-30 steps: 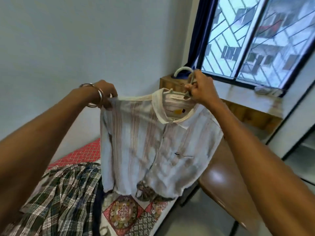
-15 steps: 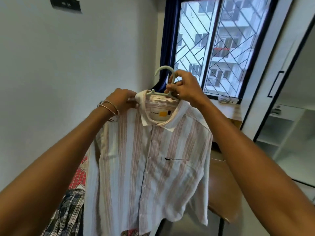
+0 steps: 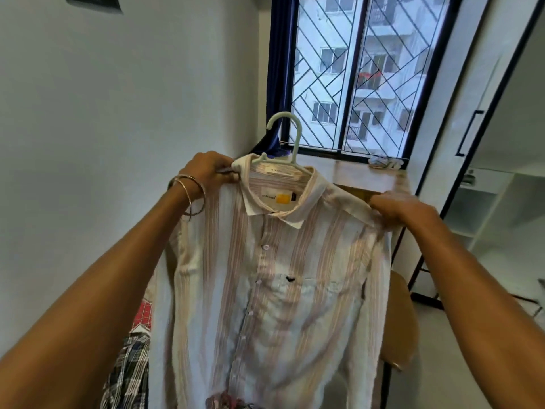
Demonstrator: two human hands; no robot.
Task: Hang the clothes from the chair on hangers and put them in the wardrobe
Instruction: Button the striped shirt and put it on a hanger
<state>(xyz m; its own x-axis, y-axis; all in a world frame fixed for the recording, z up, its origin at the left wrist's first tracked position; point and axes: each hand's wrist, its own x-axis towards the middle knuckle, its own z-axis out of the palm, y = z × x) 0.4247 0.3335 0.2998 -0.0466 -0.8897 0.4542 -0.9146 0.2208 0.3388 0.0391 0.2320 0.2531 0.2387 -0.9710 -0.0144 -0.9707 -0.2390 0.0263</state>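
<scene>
At lower left a plaid garment (image 3: 126, 370) lies in a heap. The left hand (image 3: 206, 169) pinches the left shoulder of a striped shirt (image 3: 265, 290), held up before the window. Above the collar rises the pale green hanger (image 3: 290, 137). The right hand (image 3: 404, 206), which held the hanger's neck a moment ago, now grips the right shoulder, fingers curled into the cloth. The shirt looks nearly seated; the wardrobe (image 3: 486, 202) stands open at right.
</scene>
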